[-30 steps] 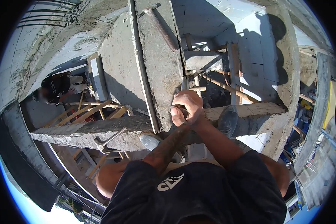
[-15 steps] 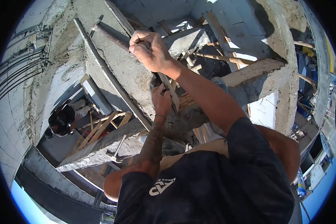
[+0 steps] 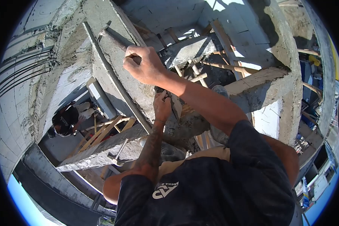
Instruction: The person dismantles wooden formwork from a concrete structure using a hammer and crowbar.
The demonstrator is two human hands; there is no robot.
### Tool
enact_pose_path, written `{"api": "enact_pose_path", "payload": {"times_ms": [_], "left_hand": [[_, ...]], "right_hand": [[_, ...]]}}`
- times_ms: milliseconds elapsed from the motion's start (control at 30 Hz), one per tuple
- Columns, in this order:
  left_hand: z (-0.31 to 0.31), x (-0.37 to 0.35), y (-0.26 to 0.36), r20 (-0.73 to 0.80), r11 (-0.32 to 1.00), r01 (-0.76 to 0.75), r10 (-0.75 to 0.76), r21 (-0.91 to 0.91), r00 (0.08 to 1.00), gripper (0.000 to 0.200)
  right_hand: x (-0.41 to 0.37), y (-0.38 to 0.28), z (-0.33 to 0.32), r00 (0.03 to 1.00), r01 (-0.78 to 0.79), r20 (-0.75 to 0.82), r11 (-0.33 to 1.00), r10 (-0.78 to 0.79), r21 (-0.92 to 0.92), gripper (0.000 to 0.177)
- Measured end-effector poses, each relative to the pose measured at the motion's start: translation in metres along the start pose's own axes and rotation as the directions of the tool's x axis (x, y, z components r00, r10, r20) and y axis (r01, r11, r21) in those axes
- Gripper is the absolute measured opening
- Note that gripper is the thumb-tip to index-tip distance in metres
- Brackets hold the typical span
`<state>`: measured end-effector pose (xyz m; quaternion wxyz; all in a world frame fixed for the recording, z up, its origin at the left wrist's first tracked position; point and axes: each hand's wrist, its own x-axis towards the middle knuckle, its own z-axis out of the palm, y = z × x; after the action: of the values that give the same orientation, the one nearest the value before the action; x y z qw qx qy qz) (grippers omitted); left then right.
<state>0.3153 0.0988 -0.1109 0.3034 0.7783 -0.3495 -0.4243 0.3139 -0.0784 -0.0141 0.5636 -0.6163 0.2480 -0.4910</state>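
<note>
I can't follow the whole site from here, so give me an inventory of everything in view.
Upper hammer: one, brownish handle, on the wide slab
Lower hammer: one, grey, on the left beam
Wide slab: one, grey, beneath the hands
Left beam: one, grey, lower left
Long strip: one, grey, along the slab
Block: one, grey and white, left of the strip
Poles: several, tan, in both openings
Rods: several, dark, far left
Walls: several, pale, around
Co-worker: one, dark shirt, left opening
Shoe: one clear, grey, right of the hands
Shirt: one, dark, bottom
Right hand: one, dusty, curled, over the slab
Left hand: one, dusty, at the slab's edge
</note>
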Motion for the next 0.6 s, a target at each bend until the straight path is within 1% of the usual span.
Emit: {"api": "enact_pose_path", "payload": {"times_ms": [33, 67, 100, 133, 167, 200, 233, 267, 367, 433, 467, 500, 567, 600], "left_hand": [[-0.003, 0.001, -0.003, 0.053, 1.000, -0.016, 0.016, -0.004, 0.998, 0.043], [0.000, 0.003, -0.017, 0.106, 0.945, -0.224, 0.204, 0.240, 0.973, 0.038], [0.000, 0.001, -0.032, 0.099, 0.947, -0.212, 0.193, 0.242, 0.976, 0.038], [-0.006, -0.001, -0.028, 0.106, 0.932, -0.221, 0.199, 0.286, 0.974, 0.041], [-0.009, 0.000, -0.024, 0.113, 0.916, -0.231, 0.204, 0.329, 0.972, 0.044], [-0.010, 0.003, -0.021, 0.034, 0.917, -0.235, 0.237, 0.323, 0.971, 0.037], [-0.012, 0.003, -0.023, 0.024, 0.834, -0.339, 0.366, 0.436, 0.930, 0.032], [-0.012, 0.004, -0.023, 0.018, 0.806, -0.363, 0.402, 0.467, 0.915, 0.031], [-0.016, 0.008, -0.020, 0.007, 0.829, -0.359, 0.394, 0.429, 0.919, 0.029], [-0.017, 0.005, -0.010, -0.005, 0.856, -0.346, 0.376, 0.384, 0.926, 0.027], [-0.021, 0.003, -0.005, -0.008, 0.874, -0.335, 0.361, 0.352, 0.933, 0.027], [-0.025, 0.001, 0.001, -0.020, 0.894, -0.327, 0.350, 0.305, 0.937, 0.026], [-0.033, -0.006, 0.031, -0.063, 0.928, -0.329, 0.344, 0.177, 0.937, 0.025], [-0.035, -0.003, 0.053, -0.092, 0.932, -0.348, 0.357, 0.105, 0.930, 0.024]], "right_hand": [[-0.011, -0.018, 0.014, 1.000, -0.007, 0.029, 0.995, 0.010, -0.098, 0.020], [-0.019, -0.024, 0.020, 0.997, -0.072, 0.013, 0.991, 0.074, -0.115, 0.021], [-0.026, -0.028, 0.023, 0.990, -0.138, 0.001, 0.982, 0.140, -0.131, 0.022], [-0.027, -0.038, 0.016, 0.978, -0.207, -0.041, 0.974, 0.204, -0.095, 0.023], [-0.027, -0.034, 0.013, 0.981, -0.191, 0.003, 0.980, 0.192, -0.056, 0.024], [-0.028, -0.032, 0.011, 0.984, -0.178, -0.007, 0.984, 0.178, -0.033, 0.024], [-0.027, -0.034, 0.009, 0.986, -0.164, -0.020, 0.986, 0.164, -0.016, 0.024], [-0.032, -0.036, 0.007, 0.985, -0.172, -0.018, 0.985, 0.172, -0.013, 0.023], [-0.040, -0.042, 0.012, 0.992, -0.103, 0.065, 0.994, 0.105, -0.037, 0.024], [-0.030, -0.043, 0.009, 0.977, -0.212, 0.020, 0.975, 0.214, -0.069, 0.024], [-0.036, -0.041, 0.017, 0.978, -0.208, 0.014, 0.978, 0.209, -0.021, 0.023], [-0.041, -0.049, 0.016, 0.993, -0.077, 0.075, 0.988, 0.088, -0.135, 0.022], [-0.043, -0.055, 0.010, 0.983, -0.072, 0.158, 0.988, 0.093, -0.135, 0.022], [-0.031, -0.073, 0.004, 0.980, 0.008, 0.197, 0.998, 0.005, -0.068, 0.022]]}}
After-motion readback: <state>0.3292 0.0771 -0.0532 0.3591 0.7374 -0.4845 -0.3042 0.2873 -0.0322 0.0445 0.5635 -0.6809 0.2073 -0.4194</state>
